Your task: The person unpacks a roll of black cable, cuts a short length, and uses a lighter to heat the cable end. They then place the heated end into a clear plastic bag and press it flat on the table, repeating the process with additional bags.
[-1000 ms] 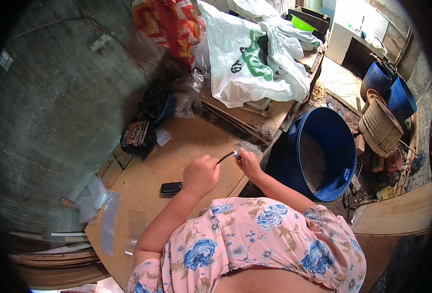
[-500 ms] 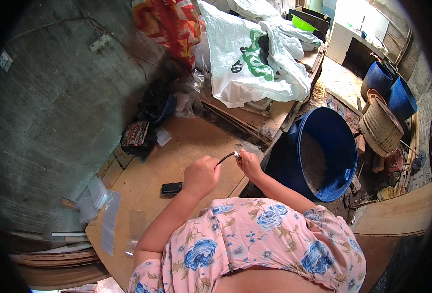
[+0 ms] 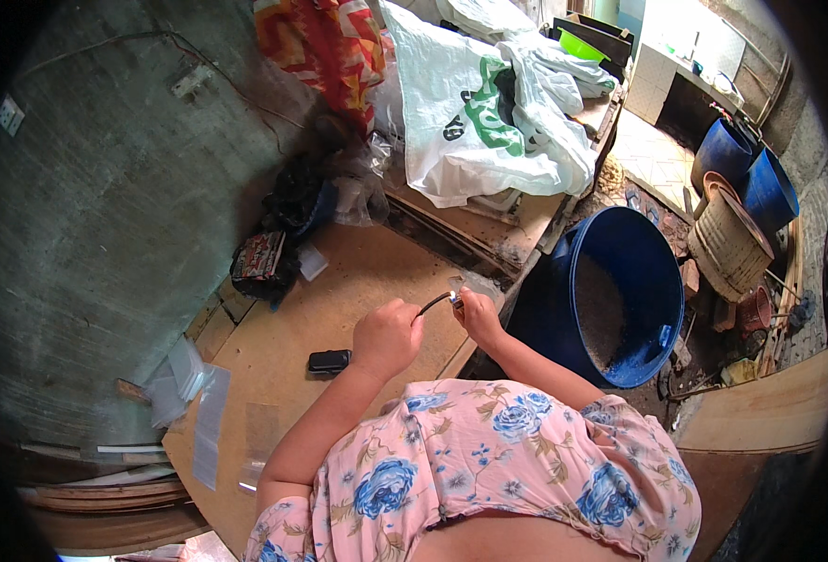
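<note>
My left hand (image 3: 389,339) is closed around a black cable (image 3: 434,302), whose short free length curves up and to the right out of my fist. At its far end a bright white tip meets the fingers of my right hand (image 3: 479,316). Those fingers are pinched together around a small whitish and dark piece at the tip, too small to make out. Both hands are above the tan board tabletop (image 3: 348,267). Just left of my left wrist lies a small black rectangular object (image 3: 329,362).
A large blue drum (image 3: 578,300) with dark contents stands close by my right forearm. Beyond the tabletop, a white sack (image 3: 442,155) covers a raised wooden surface. Black plastic bags (image 3: 278,272) lean by the wall at the left. Clear plastic sheets (image 3: 211,421) lie at the left edge.
</note>
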{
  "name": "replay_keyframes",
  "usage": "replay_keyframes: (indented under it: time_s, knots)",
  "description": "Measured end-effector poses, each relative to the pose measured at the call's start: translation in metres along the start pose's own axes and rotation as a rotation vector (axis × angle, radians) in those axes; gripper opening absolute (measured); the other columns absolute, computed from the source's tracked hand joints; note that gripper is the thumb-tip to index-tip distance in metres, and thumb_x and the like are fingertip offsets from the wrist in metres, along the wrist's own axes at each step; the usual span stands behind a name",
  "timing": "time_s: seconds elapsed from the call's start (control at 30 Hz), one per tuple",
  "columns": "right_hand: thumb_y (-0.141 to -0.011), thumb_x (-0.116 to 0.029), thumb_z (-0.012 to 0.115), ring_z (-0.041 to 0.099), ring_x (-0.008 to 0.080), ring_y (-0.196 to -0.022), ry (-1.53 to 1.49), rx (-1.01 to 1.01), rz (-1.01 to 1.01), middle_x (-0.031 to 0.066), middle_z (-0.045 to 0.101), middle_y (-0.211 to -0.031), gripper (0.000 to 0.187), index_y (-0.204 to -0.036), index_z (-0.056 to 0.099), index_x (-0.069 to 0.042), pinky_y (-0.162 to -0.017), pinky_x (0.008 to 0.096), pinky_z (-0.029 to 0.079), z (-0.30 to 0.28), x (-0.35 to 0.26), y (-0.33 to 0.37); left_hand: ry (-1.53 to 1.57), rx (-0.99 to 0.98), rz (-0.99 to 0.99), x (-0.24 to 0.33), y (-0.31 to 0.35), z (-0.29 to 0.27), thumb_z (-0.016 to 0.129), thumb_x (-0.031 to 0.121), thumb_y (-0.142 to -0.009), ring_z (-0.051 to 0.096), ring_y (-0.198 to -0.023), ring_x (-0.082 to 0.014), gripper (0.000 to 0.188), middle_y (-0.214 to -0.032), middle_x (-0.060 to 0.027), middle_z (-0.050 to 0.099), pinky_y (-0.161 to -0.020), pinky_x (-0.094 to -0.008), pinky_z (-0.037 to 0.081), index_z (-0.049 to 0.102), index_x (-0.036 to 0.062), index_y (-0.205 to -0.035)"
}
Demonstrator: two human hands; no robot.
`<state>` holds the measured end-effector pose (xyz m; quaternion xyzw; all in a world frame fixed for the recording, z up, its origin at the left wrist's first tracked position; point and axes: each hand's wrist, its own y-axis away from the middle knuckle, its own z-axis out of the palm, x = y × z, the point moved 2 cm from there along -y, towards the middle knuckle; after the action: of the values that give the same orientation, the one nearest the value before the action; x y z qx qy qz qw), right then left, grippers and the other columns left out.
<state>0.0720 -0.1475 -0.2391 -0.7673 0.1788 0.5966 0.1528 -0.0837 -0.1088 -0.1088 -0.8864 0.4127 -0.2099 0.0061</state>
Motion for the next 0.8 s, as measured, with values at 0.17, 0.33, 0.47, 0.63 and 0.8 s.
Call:
replay_keyframes:
  time_s: [0.17,0.33,0.47,0.63,0.8]
  knots:
    - [-0.087,-0.036,0.03,0.045,0.0204,-0.05,0.018,0.003,-0.024,0.0093,0.047,-0.051,0.051,-0.057,0.05,0.001,-0.053,0.0342,0.036,-0.0007,-0.0027,0.0007,-0.004,-0.003,-0.003,0.0,0.0005,0.0002,0.056,0.016,-0.074,0.056,-0.068,-0.0285,0.012,-0.073,-0.0103,0.056,-0.06,-0.038,0.045,0.062,0.0071,-0.078]
    - [-0.087,-0.036,0.03,0.045,0.0206,-0.051,0.005,0.025,-0.048,0.0099,0.047,-0.052,0.051,-0.058,0.05,0.001,-0.053,0.0347,0.036,0.0003,0.0044,-0.0012,0.006,0.0,-0.002,0.0003,-0.0001,0.001,0.057,0.016,-0.074,0.056,-0.068,-0.0283,0.011,-0.072,-0.0101,0.056,-0.06,-0.0378,0.045,0.062,0.0071,-0.078]
    - [-0.087,-0.037,0.032,0.045,0.0204,-0.051,0.006,0.019,-0.037,0.0095,0.048,-0.052,0.051,-0.058,0.049,0.001,-0.053,0.0348,0.036,-0.0007,0.001,-0.0004,-0.005,0.001,0.001,0.0006,0.0,0.0006,0.057,0.016,-0.074,0.056,-0.068,-0.028,0.011,-0.072,-0.0099,0.056,-0.06,-0.0372,0.045,0.063,0.0069,-0.079]
    - [-0.086,-0.038,0.034,0.045,0.0198,-0.051,-0.018,0.009,0.038,0.0087,0.047,-0.052,0.05,-0.058,0.049,0.001,-0.053,0.0343,0.036,-0.0007,0.0044,-0.0004,0.002,-0.002,-0.001,0.0031,-0.0005,0.0004,0.057,0.016,-0.074,0.056,-0.068,-0.0276,0.012,-0.072,-0.0095,0.056,-0.06,-0.0369,0.045,0.063,0.0067,-0.079]
    - [-0.086,-0.037,0.034,0.045,0.0197,-0.051,-0.125,0.015,0.084,0.009,0.047,-0.052,0.05,-0.057,0.049,0.001,-0.053,0.034,0.036,-0.0016,0.0024,0.0,0.0,0.012,0.013,0.002,-0.0001,0.0015,0.057,0.016,-0.075,0.056,-0.068,-0.0275,0.011,-0.073,-0.0094,0.056,-0.061,-0.0369,0.046,0.063,0.0067,-0.078]
